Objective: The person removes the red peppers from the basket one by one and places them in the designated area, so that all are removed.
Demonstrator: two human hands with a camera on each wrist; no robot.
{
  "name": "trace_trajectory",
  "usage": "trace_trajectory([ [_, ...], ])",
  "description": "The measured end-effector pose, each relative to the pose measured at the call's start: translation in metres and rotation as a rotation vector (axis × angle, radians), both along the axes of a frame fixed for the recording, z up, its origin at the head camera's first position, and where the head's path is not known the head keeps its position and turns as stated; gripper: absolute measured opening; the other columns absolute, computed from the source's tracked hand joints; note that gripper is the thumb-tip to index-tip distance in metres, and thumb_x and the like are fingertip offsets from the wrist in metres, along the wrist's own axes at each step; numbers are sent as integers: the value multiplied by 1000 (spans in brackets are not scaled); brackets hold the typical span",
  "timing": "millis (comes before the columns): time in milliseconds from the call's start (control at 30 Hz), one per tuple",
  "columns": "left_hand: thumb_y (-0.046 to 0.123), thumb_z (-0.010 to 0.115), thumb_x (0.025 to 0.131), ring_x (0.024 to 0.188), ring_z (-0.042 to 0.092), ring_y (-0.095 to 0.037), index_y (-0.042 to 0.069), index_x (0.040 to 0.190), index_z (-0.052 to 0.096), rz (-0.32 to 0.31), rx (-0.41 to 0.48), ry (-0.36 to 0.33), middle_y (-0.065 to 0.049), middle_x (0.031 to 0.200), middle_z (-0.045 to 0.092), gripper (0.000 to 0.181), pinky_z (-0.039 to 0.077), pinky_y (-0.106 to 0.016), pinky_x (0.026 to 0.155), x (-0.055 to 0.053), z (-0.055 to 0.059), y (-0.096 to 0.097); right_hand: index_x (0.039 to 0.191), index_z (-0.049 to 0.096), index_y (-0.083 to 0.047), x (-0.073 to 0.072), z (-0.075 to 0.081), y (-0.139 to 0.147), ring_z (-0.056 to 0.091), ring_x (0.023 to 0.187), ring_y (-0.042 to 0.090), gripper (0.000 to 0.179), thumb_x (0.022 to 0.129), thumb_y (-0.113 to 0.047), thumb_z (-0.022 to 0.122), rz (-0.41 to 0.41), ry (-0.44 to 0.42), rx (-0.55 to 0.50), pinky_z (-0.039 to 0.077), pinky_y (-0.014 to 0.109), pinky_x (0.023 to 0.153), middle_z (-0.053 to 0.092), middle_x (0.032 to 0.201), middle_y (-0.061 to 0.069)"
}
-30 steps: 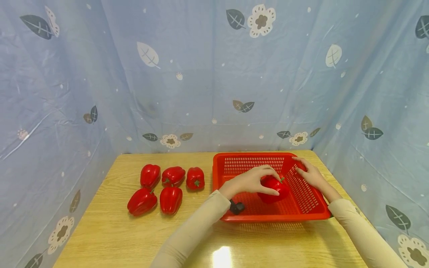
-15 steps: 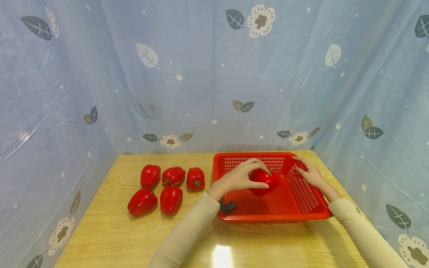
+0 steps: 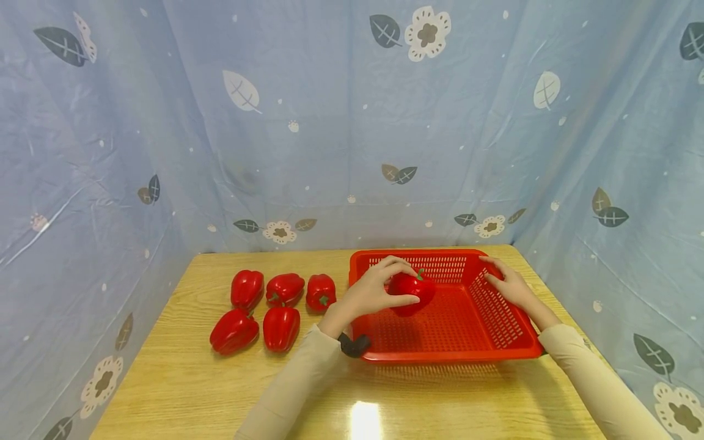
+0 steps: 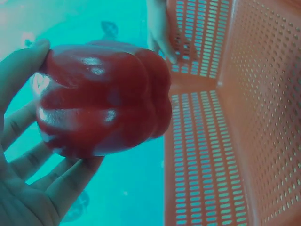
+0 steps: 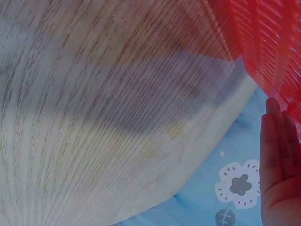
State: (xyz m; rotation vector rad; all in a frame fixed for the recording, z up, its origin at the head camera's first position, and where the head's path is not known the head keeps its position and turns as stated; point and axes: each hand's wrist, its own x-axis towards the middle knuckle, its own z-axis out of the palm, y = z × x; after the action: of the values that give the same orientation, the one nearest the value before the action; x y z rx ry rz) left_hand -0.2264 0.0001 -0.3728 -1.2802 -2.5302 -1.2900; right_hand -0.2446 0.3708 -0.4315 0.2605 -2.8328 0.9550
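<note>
My left hand (image 3: 367,294) grips a red bell pepper (image 3: 409,294) with a green stem, thumb on one side and fingers on the other. Hand and pepper are over the left part of a red perforated plastic basket (image 3: 451,356). In the left wrist view the pepper (image 4: 103,99) fills the middle, its lobed end away from the palm. My right hand (image 3: 511,286) rests at the basket's right rim. Its fingers look straight along the basket wall in the right wrist view, where the hand (image 5: 280,174) is partly cut off.
Several red bell peppers lie on the wooden table left of the basket, the nearest to it being a small pepper (image 3: 321,293). A flowered blue curtain (image 3: 308,153) encloses the table's back and sides. A black device (image 3: 354,345) is at my left wrist.
My left hand has moved left and slightly up, carrying the bell pepper from the basket's middle-right toward its left side. The right hand and the basket have stayed in place.
</note>
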Motion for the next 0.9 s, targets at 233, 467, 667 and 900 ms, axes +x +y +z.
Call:
trace_trajectory([
  [233,47,71,77,113,48,-12,28,111,60,34,38,-6,7,125,48,41,51,-25,82,1,-2,-20,139,36,-6,1,1,-2,44,113,48,45,96,-13,48,7,8,2,35,62,88,41,132,32],
  [467,47,71,76,114,47,-12,27,112,58,73,46,-19,9,124,48,43,50,-30,87,1,-3,-38,140,36,-5,1,2,-1,45,110,48,45,97,-15,46,8,3,8,36,62,87,42,131,32],
  [667,46,72,76,112,51,-11,25,113,59,104,64,-11,8,122,50,45,50,-30,88,3,-8,-53,139,39,-11,2,0,-2,45,109,47,45,96,-19,48,12,36,-6,37,60,86,43,129,31],
  [900,44,73,75,108,55,-12,26,112,59,120,119,-79,12,119,49,43,53,-30,83,5,-15,-67,141,34,-6,1,1,1,44,111,48,47,97,-16,46,8,-21,17,36,62,88,39,134,32],
])
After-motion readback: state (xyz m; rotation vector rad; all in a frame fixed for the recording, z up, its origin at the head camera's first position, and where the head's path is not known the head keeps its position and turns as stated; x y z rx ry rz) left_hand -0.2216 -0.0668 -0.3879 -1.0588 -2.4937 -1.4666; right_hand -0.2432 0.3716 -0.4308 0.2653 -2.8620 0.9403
